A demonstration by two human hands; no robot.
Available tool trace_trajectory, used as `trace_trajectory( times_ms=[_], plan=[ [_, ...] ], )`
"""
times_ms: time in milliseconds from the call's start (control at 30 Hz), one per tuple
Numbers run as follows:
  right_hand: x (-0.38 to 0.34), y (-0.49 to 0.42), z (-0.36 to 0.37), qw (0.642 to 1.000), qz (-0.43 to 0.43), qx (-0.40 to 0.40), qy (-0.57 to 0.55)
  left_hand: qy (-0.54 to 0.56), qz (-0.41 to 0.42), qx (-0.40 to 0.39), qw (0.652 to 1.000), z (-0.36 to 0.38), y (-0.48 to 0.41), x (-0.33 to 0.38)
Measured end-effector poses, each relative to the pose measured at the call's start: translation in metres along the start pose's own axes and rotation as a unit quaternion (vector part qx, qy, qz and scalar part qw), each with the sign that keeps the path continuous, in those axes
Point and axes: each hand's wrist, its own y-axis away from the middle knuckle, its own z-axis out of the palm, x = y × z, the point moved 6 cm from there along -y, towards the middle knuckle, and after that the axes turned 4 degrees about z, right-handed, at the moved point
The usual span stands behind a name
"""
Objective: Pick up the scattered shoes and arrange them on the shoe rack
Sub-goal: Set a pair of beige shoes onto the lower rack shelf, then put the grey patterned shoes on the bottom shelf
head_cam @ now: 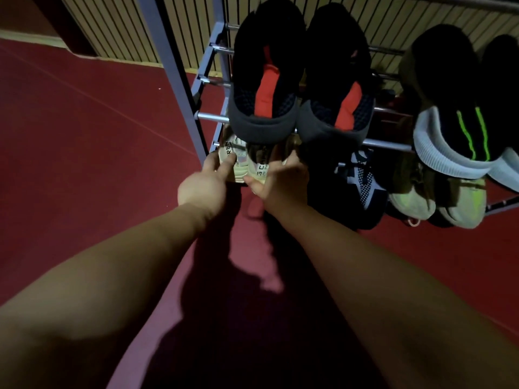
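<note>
The left hand (pixel 207 178) pinches the heel of the pale shoes (pixel 244 164), fingers curled onto the left shoe's back. The right hand (pixel 280 178) lies spread against the right shoe, thumb under its heel and fingers along its outer side, cupping, not clamping. The pair sits side by side, heels toward the person, at the left end of the lower tier of the shoe rack (pixel 210 118), right under the black shoes with red heel tabs (pixel 264 88) on the tier above. A dark patterned shoe (pixel 362 181) sits just beside them on the right. The likely trouble is clearance: lifting the pale heels could knock the overhanging black pair off its bars. An uneven push could wedge a toe between the rails, or shove the pair sideways into the dark shoe.
</note>
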Motion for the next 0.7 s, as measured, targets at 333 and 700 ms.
trace_trajectory(
  times_ms=[333,700],
  plan=[
    [0.010,-0.004,0.002,0.999,0.015,0.002,0.028,-0.021,0.020,0.005,1.000,-0.006,-0.017,0.016],
    [0.010,0.002,0.017,0.996,0.015,-0.088,-0.015,-0.058,0.049,-0.016,0.997,-0.005,-0.009,0.025]
  ],
)
